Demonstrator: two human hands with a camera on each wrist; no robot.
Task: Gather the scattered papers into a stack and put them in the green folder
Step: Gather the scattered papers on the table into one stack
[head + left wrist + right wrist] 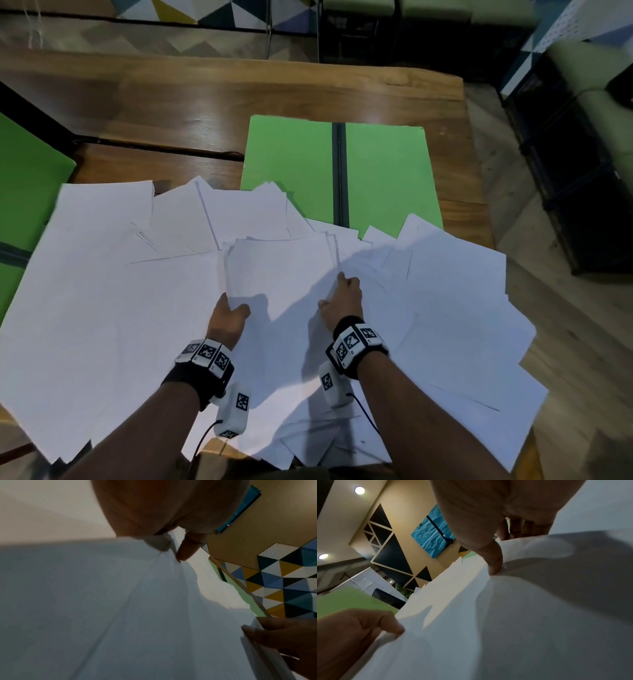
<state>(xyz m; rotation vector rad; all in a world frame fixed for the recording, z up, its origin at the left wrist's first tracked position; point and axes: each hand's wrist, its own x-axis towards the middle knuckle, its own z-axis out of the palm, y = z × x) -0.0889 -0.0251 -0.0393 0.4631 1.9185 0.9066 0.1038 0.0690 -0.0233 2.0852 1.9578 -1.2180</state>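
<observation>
A small stack of papers (pixel 281 270) is sitting between the two hands, on top of many loose white sheets (pixel 102 291) that are spreading far out to both sides of the hands. The left hand (pixel 227 317) is pinching the stack's near left edge, thumb on top. The right hand (pixel 342 301) is curling its fingers around the stack's right edge. The open green folder (pixel 383 171) is lying flat just past the fingertips, and some sheets are covering its near edge. Another green folder (pixel 24 178) is lying far out past the left hand.

Everything is resting on a brown wooden table (pixel 205 92). Beyond it, a wall (pixel 205 10) with colored triangles is showing, and dark shelves (pixel 565 154) are standing off to the right.

Only the right wrist view is showing round ceiling lights (pixel 359 490) and a crinkly blue sheet (pixel 433 534) on the wall. The left wrist view is showing a thumb (pixel 187 547) pressing down on the paper, up close.
</observation>
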